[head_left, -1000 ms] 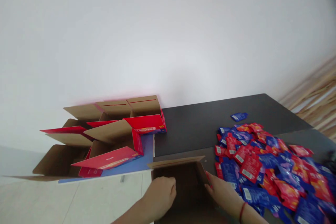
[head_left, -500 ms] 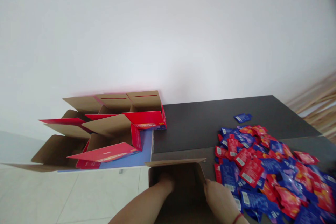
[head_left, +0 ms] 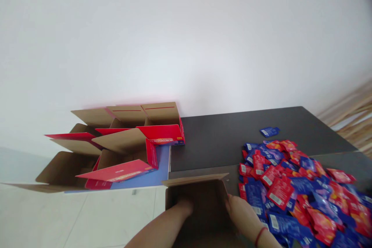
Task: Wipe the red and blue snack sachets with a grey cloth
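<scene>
An open cardboard box point(head_left: 200, 179), brown inside, is right in front of me at the bottom of the view. My left hand point(head_left: 184, 207) reaches down into it; the fingers are lost in the dark interior. At the box's right edge, my right hand point(head_left: 241, 212) has hold of the side wall, a red band round its wrist. Just right of that hand lies a big heap of small red and blue sachets point(head_left: 280, 192). The bottom of the box is too dark to make out.
Several open red cardboard boxes point(head_left: 162, 133) with raised flaps stand at left on a blue-topped table point(head_left: 163, 162). One blue sachet point(head_left: 269, 131) lies apart on the dark table point(head_left: 209, 139). A white wall point(head_left: 186, 46) rises behind.
My right hand has shifted slightly up along the box's right edge, and more of its wrist shows. My left hand stays inside the box. The view has moved a little.
</scene>
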Action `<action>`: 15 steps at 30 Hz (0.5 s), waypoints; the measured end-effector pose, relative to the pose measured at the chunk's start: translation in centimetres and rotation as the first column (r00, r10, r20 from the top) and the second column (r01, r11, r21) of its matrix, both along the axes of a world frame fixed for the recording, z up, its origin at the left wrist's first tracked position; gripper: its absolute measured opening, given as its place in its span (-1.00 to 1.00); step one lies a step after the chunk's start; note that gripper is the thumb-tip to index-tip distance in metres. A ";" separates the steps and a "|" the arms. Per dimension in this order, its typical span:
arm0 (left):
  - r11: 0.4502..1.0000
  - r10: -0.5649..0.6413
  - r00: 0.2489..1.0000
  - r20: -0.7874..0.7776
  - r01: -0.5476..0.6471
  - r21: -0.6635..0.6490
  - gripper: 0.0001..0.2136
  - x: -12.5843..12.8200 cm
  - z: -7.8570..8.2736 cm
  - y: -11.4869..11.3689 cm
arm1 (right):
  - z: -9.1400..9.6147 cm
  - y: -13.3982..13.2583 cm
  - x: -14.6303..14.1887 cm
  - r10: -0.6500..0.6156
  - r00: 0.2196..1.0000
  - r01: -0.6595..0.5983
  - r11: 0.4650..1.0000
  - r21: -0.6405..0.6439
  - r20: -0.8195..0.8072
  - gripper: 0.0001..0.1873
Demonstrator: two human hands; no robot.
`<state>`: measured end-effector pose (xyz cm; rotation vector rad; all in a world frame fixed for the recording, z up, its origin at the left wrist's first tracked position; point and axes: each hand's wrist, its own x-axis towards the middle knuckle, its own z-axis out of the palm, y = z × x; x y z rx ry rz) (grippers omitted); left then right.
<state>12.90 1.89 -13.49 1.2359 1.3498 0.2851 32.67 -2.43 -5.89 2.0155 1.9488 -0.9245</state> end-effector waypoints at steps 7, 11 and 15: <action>0.988 -0.045 0.996 -0.075 0.055 0.144 -0.74 -3.8 12.7 4.3 | 0.0 4.6 1.6 -0.002 0.998 0.008 0.995 0.100 -0.063 -0.59; 0.936 0.044 0.999 0.017 -0.047 0.349 -0.68 -4.7 20.5 2.0 | 0.6 9.4 -0.8 0.040 0.998 -0.033 0.991 0.129 -0.048 -0.58; 0.948 -0.106 0.992 0.069 0.080 0.307 -0.69 -1.8 18.5 -1.2 | 0.3 13.8 -5.2 0.105 0.994 -0.103 0.985 0.136 -0.004 -0.60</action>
